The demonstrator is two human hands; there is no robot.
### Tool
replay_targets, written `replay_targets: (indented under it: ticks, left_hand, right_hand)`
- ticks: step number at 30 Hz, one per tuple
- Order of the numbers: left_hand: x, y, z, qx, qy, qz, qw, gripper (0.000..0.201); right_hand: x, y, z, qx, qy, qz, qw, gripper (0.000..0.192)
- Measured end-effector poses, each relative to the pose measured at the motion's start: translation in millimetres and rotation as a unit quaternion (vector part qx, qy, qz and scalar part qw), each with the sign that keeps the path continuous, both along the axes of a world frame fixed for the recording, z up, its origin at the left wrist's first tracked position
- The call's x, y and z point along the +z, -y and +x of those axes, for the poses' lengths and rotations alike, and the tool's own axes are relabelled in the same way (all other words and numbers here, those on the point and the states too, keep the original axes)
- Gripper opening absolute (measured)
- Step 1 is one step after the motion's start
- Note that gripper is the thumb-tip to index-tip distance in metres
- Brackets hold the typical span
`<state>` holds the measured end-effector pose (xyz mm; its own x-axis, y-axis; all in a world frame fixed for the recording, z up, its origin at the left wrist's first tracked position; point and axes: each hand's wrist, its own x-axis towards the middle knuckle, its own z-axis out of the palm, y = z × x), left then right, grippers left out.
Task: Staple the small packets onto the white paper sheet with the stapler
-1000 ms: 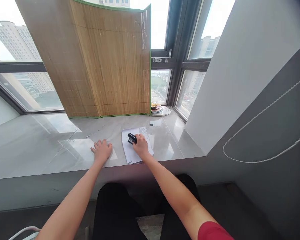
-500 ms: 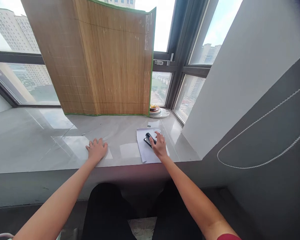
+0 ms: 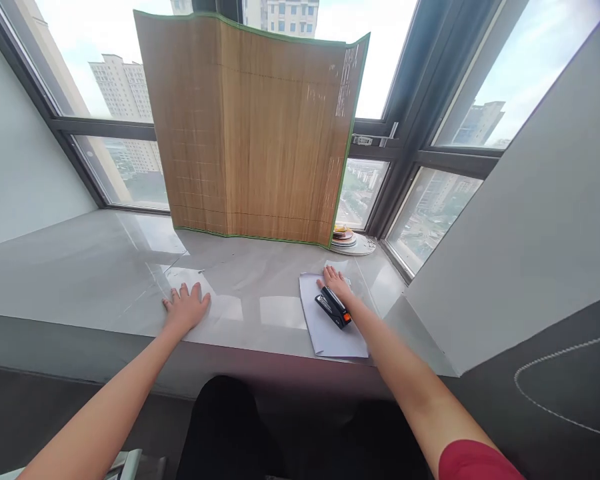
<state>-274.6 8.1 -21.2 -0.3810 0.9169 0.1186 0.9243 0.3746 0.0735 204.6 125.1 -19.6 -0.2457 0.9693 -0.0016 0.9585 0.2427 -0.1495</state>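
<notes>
My right hand (image 3: 336, 287) no longer grips the stapler (image 3: 333, 309); fingers now stretch past it toward the paper's (image 3: 327, 341) far edge. Stapler's orange end, earlier covered by my palm, now shows. Paper lies farther right along the sill (image 3: 253, 335) than a second ago. My left hand (image 3: 185, 311) sits farther left, gap to paper wider.

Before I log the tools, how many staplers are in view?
1: a black stapler lies on the white paper by the right hand. Any behind the bamboo mat would be hidden.
</notes>
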Motion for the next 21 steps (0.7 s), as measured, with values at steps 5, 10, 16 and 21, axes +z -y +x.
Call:
replay_targets:
  ticks: [5, 10, 16, 21]
  left_hand:
    - [-4.3, -1.1, -3.9, -0.005, 0.003, -0.001, 1.0, 0.068]
    - [-1.9, -1.2, -12.3, -0.007, 0.049, -0.024, 0.998, 0.064]
    - [-0.2, -0.2, -13.5, 0.006, 0.071, -0.002, 0.997, 0.058]
    - [0.1, 0.8, -11.2, 0.004, 0.055, 0.007, 0.998, 0.056]
  right_hand:
    - [-7.3, -19.0, -74.4, 0.02, -0.007, 0.002, 1.0, 0.069]
    - [-1.9, -14.9, -192.9, 0.054, -0.062, 0.015, 0.996, 0.072]
    - [7.0, -4.5, -291.0, 0.093, -0.106, -0.004, 0.99, 0.074]
    - [4.0, -5.1, -299.9, 0.092, -0.12, 0.0, 0.988, 0.08]
